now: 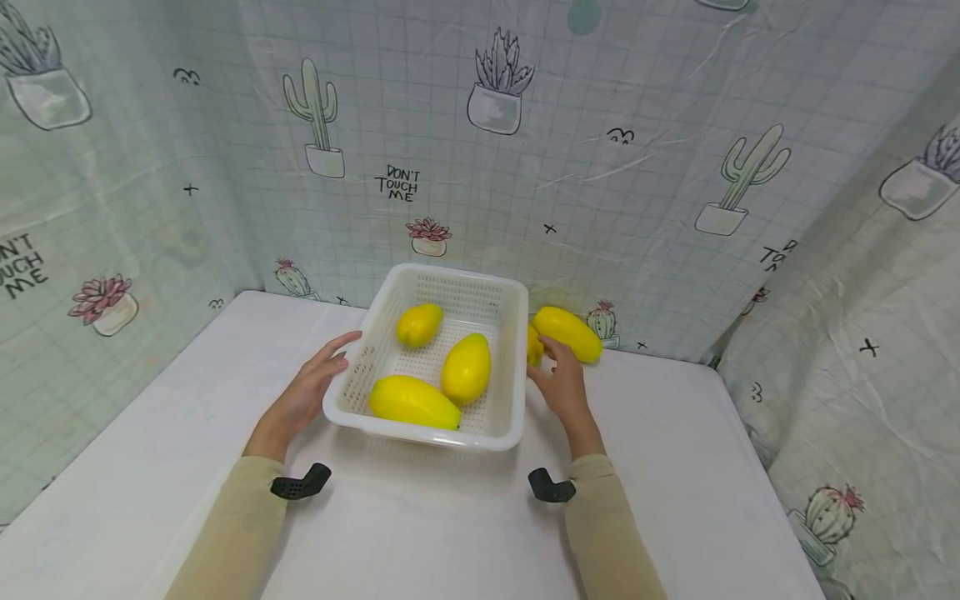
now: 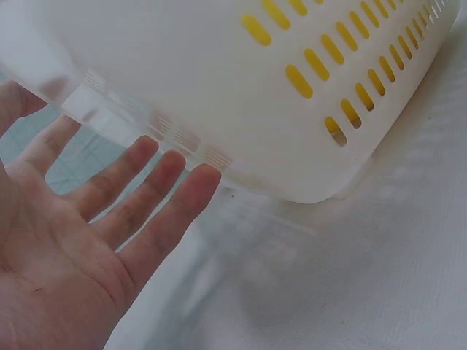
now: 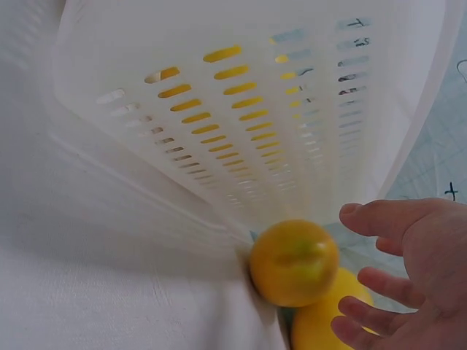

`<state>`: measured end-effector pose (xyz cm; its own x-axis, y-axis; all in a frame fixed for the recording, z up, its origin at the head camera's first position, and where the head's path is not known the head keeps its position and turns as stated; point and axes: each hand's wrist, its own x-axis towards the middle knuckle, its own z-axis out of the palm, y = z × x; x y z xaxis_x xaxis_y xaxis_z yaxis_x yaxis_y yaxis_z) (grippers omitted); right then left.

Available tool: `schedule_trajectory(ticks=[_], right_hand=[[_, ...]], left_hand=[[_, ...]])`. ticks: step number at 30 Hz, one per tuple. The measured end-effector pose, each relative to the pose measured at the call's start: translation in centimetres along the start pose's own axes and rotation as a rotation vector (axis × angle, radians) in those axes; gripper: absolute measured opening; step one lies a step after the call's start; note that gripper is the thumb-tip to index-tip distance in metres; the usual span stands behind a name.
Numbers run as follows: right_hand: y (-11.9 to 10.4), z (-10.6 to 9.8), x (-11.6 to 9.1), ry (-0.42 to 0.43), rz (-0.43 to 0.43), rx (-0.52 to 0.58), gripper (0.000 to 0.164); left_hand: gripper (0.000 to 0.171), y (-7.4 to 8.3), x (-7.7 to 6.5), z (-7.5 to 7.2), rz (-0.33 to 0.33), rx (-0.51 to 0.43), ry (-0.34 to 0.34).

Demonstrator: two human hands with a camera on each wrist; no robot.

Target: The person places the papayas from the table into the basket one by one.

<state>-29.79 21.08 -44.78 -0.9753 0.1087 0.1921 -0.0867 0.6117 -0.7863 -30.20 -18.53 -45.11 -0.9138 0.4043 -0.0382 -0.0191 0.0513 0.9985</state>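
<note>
A white plastic basket (image 1: 431, 437) stands on the table with three yellow fruits in it. They are a small rounded one (image 1: 420, 325), a mango-shaped one (image 1: 467, 369) and a long papaya-shaped one (image 1: 415, 402). My left hand (image 1: 303, 400) is at the basket's left side, its nearly straight fingertips (image 2: 201, 179) against the wall. On the other side, my right hand (image 1: 562, 387) reaches beside a round orange-yellow fruit (image 3: 294, 262), fingers spread and thumb near the basket wall. Behind that fruit lies a long yellow fruit (image 1: 567, 333), partly covered by the fingers in the right wrist view.
The white table (image 1: 405, 533) runs under everything. A cloth (image 1: 585, 183) printed with cacti hangs behind it and at both sides, close behind the basket and the long fruit. Black wrist devices (image 1: 302, 482) sit on both sleeves.
</note>
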Motion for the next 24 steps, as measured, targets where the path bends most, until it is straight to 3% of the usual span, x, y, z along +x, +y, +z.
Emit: schedule_trajectory(ticks=[24], right_hand=[[1.1,0.8,1.7,0.007,0.07,-0.003,0.062]], left_hand=[[0.047,-0.4,0.3,-0.2,0.01,-0.021,-0.004]])
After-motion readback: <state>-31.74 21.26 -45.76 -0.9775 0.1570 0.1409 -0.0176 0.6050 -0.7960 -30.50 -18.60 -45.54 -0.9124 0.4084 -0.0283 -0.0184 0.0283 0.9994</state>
